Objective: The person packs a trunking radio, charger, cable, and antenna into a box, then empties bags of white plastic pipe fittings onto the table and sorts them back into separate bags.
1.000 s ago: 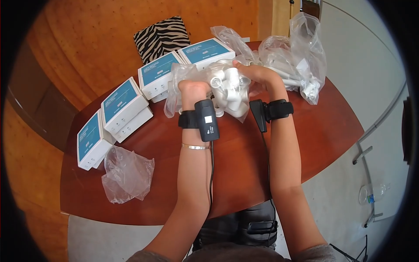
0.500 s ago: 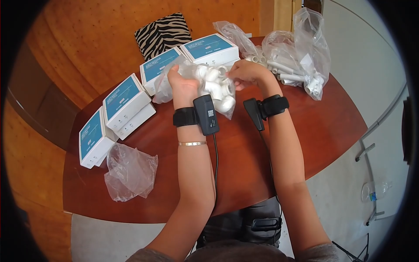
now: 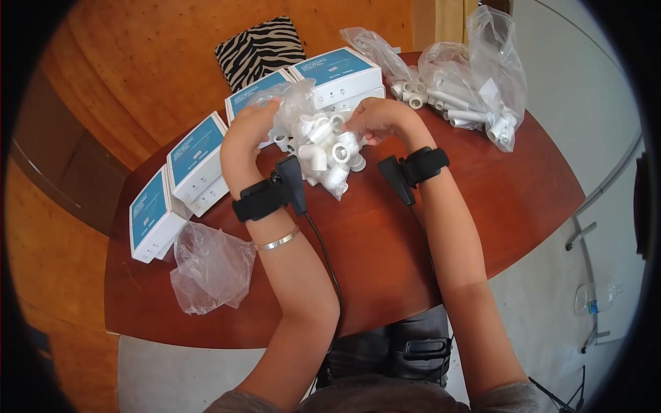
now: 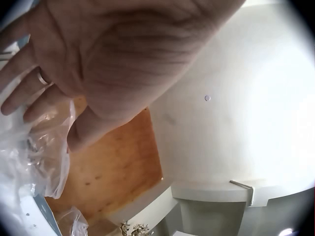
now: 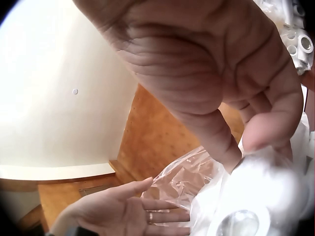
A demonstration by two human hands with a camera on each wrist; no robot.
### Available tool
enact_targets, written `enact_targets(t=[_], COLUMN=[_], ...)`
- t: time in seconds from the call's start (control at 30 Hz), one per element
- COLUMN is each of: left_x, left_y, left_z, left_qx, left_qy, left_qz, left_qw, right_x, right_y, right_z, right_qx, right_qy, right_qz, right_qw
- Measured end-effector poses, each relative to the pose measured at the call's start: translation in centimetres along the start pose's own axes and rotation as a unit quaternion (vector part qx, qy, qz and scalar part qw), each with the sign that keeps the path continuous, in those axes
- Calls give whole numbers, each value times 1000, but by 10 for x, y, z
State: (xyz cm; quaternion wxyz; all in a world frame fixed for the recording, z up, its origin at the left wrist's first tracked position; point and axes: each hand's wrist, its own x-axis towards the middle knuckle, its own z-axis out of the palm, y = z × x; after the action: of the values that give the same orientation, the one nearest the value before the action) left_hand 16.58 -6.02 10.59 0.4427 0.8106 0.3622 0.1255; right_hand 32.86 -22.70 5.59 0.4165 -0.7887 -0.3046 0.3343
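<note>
A clear plastic bag of white pipe fittings [image 3: 318, 155] stands at the middle of the table, its loose upper film [image 3: 297, 98] leaning to the far left. My right hand [image 3: 383, 118] pinches the bag's right side between thumb and curled fingers, as the right wrist view shows up close. On the other side my left hand [image 3: 249, 129] rests against the loose film with its fingers straight and spread. A ring [image 4: 42, 77] sits on one of its fingers in the left wrist view.
White and blue boxes [image 3: 198, 153] line the table's left and far edges. A crumpled bag [image 3: 212, 268] lies at the near left. More bags with white pipes [image 3: 456, 103] and fittings [image 3: 411, 93] lie at the far right. A zebra-striped seat [image 3: 260, 54] stands beyond the table.
The bag of fittings has come a little left and stands with its fittings in plainer view. My left hand has swung left to the bag's side. My right hand has moved slightly left with it.
</note>
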Motion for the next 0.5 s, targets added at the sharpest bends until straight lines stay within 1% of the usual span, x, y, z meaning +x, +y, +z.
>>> enact_targets(t=[0.07,0.1,0.13,0.17,0.23,0.27,0.3,0.37,0.4,0.47,0.5], left_x=[-5,-8,-9,-9,-5,0,5,16,20,22,22], left_y=[2,3,3,3,1,-1,-5,-8,-11,-15,-18], left_z=[-3,-3,-2,1,9,13,18,24,26,30,30], left_qx=[17,15,12,13,32,32,56,90,91,46,46], left_qy=[-11,1,13,13,-55,-54,-74,-123,-124,-73,-73], left_qz=[13,41,70,69,46,46,38,25,26,-2,-2], left_qw=[1000,999,997,997,997,997,995,988,988,996,996], right_x=[0,0,1,1,5,8,12,11,10,6,4], right_y=[0,0,0,-1,3,5,7,5,4,0,-1], right_z=[-1,0,0,1,6,6,5,5,4,1,1], right_qx=[4,5,-42,-89,-108,-126,-126,-171,-171,-246,-246], right_qy=[-4,-4,8,19,30,41,41,55,56,78,78], right_qz=[27,28,34,39,31,24,24,19,19,-3,-2], right_qw=[1000,1000,999,995,993,991,991,983,984,966,966])
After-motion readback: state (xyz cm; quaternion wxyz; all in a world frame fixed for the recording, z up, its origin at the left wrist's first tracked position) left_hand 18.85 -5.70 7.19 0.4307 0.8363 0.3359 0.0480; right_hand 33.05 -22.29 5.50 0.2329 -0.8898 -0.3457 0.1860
